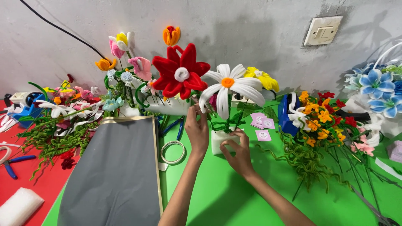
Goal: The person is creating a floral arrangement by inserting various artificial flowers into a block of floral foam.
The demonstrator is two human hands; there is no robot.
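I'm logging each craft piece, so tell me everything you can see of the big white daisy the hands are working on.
The white daisy looks made of fuzzy pipe cleaner: long looped white petals around a small orange centre, facing the camera. Its green stem, with curled green leaves, drops into a small white block on the green table. The right hand rests on that block; the left hand reaches up just below the petals. A red flower stands beside it.

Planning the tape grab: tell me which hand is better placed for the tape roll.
Left, probably. The left hand is up at the flower stems, right beside the tape roll; the right hand rests on the white pot, farther off.
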